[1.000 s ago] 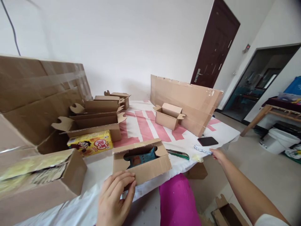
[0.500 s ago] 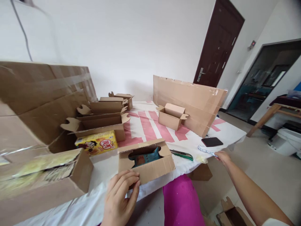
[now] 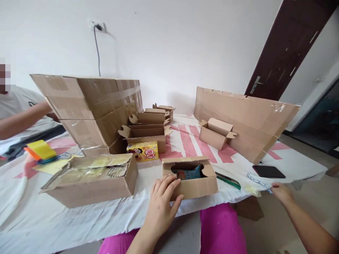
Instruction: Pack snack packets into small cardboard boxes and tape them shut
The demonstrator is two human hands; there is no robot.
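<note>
A small cardboard box sits near the table's front edge, its top partly folded in, with a blue packet showing inside. My left hand grips its front left corner, fingers over the upper edge and thumb against the front. At the table edge on the right, my right hand is closed on the end of a blue-and-white strip; the fingertips are small in view. Between the box and the strip lies a green utility knife. A black phone rests behind the strip.
Several open cardboard boxes line the left, with a yellow snack box before them. A taped carton stands front left. Cardboard panels rise on both sides. Past the left panel, a person's arm reaches in.
My view has swung left, bringing the far-left person and table into sight. My left hand stays on the box and my right hand stays at the strip.
</note>
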